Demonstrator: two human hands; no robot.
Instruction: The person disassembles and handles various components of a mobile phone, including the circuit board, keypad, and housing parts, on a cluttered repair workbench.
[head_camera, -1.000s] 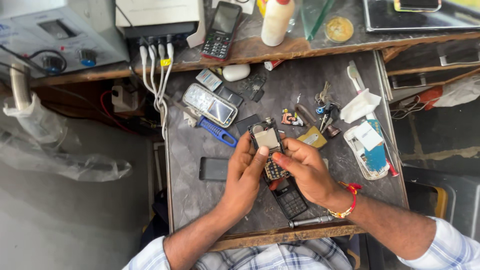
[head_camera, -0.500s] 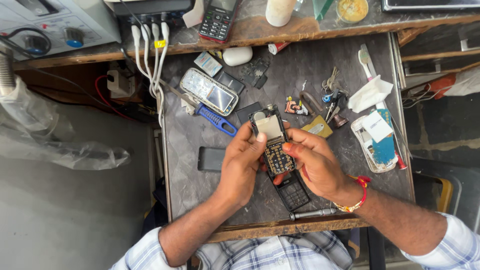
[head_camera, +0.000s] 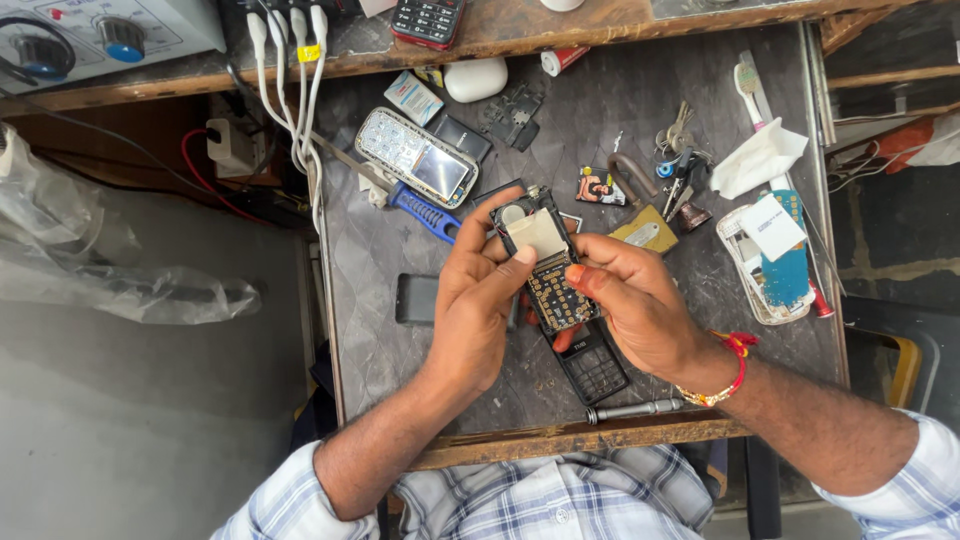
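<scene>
Opened keypad phone (head_camera: 545, 262) held level above the grey bench top (head_camera: 640, 130), circuit side up for access to the contact grid. Left hand (head_camera: 480, 300) pinching the phone's left edge, thumb pressed on the pale screen panel. Right hand (head_camera: 635, 300) pinching the opposite edge, fingers curled, steadying the board. Detached black keypad cover (head_camera: 595, 368) lying directly beneath. Blue-handled screwdriver (head_camera: 425, 212) just beside, within reach.

red phone (head_camera: 430, 18) — cut by top edge | white box (head_camera: 100, 35) — cropped
</scene>
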